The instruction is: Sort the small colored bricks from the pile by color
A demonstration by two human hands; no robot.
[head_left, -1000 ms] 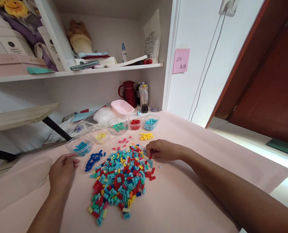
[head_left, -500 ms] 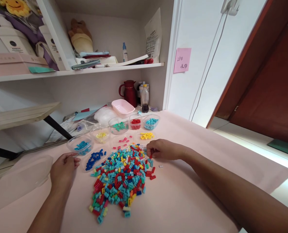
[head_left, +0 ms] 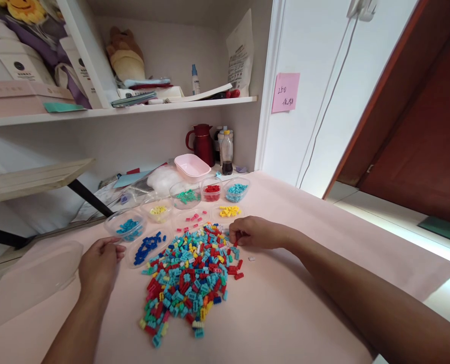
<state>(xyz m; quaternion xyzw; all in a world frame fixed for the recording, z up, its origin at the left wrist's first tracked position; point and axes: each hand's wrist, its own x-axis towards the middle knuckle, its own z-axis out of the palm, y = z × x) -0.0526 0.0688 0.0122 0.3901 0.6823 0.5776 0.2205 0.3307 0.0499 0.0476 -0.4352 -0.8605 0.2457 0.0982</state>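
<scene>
A heap of small building bricks (head_left: 194, 273) in mixed colours covers the middle of the pink-covered table. At its right edge my right hand (head_left: 257, 232) is closed, fingertips pinched on a red building brick (head_left: 238, 236) that they partly hide. On the left, my left hand (head_left: 99, 258) rests on the table, fingers loosely bent, with nothing visible in it. Beside its fingertips lies a clear tray of dark blue bricks (head_left: 149, 247). A tub of lighter blue bricks (head_left: 129, 228) stands just beyond.
Behind the heap stand clear containers of pale yellow (head_left: 158, 212), green (head_left: 187, 196), red (head_left: 211, 192), turquoise (head_left: 237, 190), yellow (head_left: 230, 211) and pink bricks (head_left: 194, 218). A clear lid (head_left: 31, 283) lies left. Farther back are a pink basin (head_left: 192, 167), a red jug (head_left: 203, 144) and a bottle (head_left: 227, 154).
The view has shifted very slightly. Both hands stay in nearly the same places, and the right fingers move only a little at the heap's edge.
</scene>
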